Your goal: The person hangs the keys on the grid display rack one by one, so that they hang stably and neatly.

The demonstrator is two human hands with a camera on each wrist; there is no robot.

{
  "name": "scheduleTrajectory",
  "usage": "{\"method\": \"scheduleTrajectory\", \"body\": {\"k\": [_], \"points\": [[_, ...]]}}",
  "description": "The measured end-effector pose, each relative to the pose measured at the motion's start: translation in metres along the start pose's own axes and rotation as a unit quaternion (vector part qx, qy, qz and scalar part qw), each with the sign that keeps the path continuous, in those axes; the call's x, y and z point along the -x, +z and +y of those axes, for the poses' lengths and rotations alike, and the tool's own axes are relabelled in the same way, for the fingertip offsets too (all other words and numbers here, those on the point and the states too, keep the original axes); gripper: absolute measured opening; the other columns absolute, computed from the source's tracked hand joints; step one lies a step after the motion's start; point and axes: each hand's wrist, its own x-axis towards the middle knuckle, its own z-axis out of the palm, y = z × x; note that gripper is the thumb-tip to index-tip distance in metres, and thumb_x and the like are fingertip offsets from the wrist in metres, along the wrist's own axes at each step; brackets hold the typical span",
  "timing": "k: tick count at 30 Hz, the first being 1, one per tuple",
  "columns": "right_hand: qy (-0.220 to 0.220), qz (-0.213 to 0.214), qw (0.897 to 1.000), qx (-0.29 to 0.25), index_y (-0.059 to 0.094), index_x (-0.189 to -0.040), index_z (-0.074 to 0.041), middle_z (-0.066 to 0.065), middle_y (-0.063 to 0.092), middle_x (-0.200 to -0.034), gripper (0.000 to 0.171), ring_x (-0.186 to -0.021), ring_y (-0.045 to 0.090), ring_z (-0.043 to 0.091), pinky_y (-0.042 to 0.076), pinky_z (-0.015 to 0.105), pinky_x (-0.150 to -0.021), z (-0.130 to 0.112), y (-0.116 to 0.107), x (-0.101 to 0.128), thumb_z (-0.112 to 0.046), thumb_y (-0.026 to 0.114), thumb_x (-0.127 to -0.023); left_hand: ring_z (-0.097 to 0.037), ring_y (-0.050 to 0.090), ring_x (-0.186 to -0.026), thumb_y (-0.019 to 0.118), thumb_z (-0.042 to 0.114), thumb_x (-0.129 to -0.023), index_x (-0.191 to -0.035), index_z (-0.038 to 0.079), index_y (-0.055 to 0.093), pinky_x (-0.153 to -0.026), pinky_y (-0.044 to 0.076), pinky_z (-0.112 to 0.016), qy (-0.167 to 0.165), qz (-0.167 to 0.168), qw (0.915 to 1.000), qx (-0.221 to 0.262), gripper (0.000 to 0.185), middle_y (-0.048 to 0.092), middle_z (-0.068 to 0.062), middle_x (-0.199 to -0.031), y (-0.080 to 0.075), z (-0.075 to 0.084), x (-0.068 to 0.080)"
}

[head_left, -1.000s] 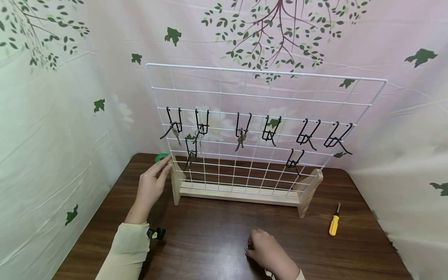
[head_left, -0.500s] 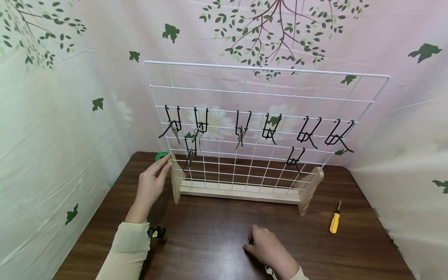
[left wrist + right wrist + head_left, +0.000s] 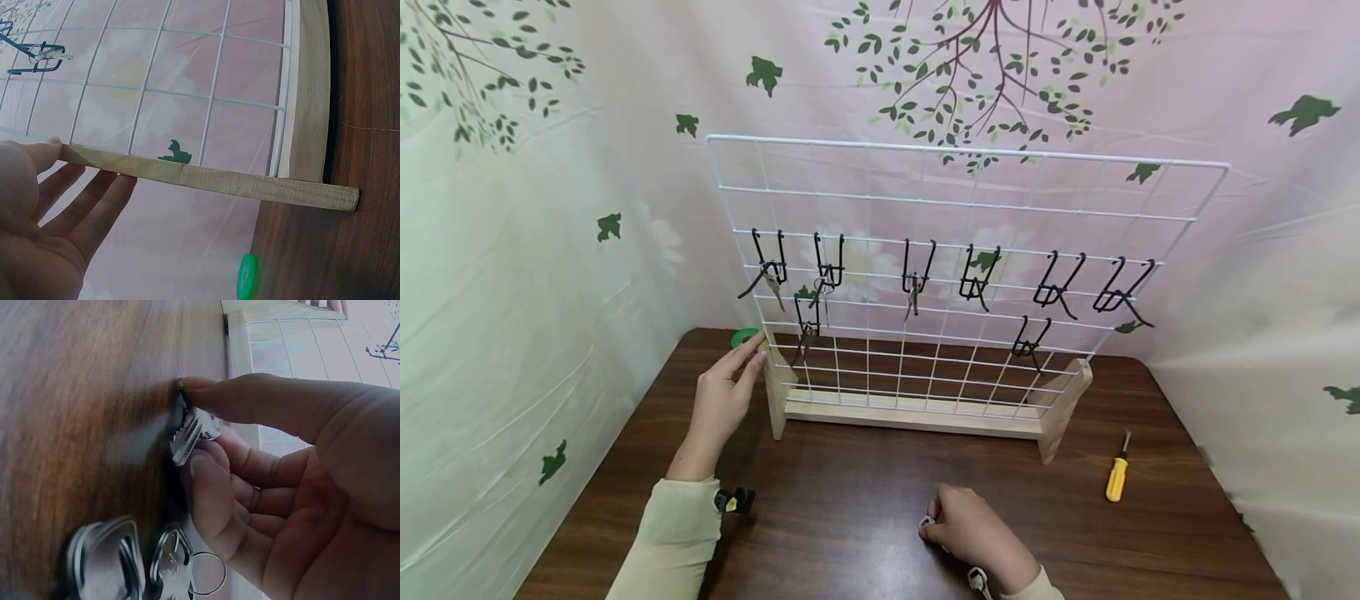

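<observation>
Pinching a key (image 3: 194,434) between thumb and curled fingers, the right hand (image 3: 972,527) rests low on the desk (image 3: 850,492) near the front edge, about mid-width. The key touches the desktop in the right wrist view. Two more keys (image 3: 134,565) with a ring lie on the desk just beside that hand, toward the wrist.

The left hand (image 3: 724,393) has straight, relaxed fingers (image 3: 103,200) laid against the left wooden foot (image 3: 212,178) of the rack (image 3: 955,217), holding nothing. The rack stands upright across the back half of the desk: a white wire grid in a wooden base (image 3: 910,412). Black hooks (image 3: 973,279) hang in a row across the grid's middle, with two lower ones. Keys (image 3: 913,293) hang from the hooks on the left part; the hooks on the right part are bare.

A green disc (image 3: 744,336) lies at the back left corner, just behind the left fingertips. A yellow screwdriver (image 3: 1117,477) lies near the right edge, well apart from both hands.
</observation>
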Motion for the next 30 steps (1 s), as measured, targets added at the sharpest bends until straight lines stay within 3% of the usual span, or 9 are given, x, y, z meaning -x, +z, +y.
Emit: {"method": "scheduleTrajectory", "body": {"k": [7,15,22,30], "points": [[-0.011,-0.013,1.000,-0.013,0.061,-0.083,-0.014,-0.007,0.056,-0.071,0.025,-0.063,0.046,0.004,0.039,0.023,-0.059,-0.004,-0.002,0.003,-0.016,0.086,-0.086,-0.040,0.066,-0.136,0.064,0.017,-0.109,-0.149,0.016,0.066,-0.107,0.055,-0.060,-0.001,0.000,1.0000,-0.001,0.040,0.069,-0.016,-0.146,0.000,0.000,0.001],[-0.052,0.002,0.999,-0.011,0.061,-0.082,-0.017,-0.012,0.052,-0.071,0.024,-0.064,0.045,0.000,0.039,0.024,-0.057,0.005,0.004,0.000,-0.012,0.083,-0.086,-0.039,0.067,-0.134,0.064,0.016,-0.109,-0.149,0.017,0.066,-0.104,0.055,-0.059,0.001,0.003,1.0000,-0.001,0.040,0.069,-0.015,-0.145,0.001,0.002,0.000],[-0.053,-0.008,0.996,-0.069,0.071,-0.092,-0.014,-0.007,0.069,-0.075,0.009,-0.056,0.053,-0.004,0.047,0.018,-0.056,-0.006,0.000,0.002,-0.010,0.078,-0.095,-0.040,0.066,-0.135,0.063,0.016,-0.109,-0.149,0.017,0.065,-0.105,0.055,-0.061,0.001,0.002,1.0000,0.001,0.040,0.069,-0.016,-0.146,0.000,0.001,0.001],[-0.065,0.028,0.994,-0.080,0.079,-0.090,-0.014,-0.005,0.079,-0.081,0.005,-0.070,0.062,-0.008,0.053,0.017,-0.062,-0.013,-0.002,0.001,-0.012,0.081,-0.094,-0.038,0.067,-0.135,0.064,0.016,-0.109,-0.149,0.016,0.065,-0.103,0.056,-0.057,0.002,0.001,1.0000,-0.003,0.040,0.069,-0.015,-0.146,0.000,0.000,0.001]]}}
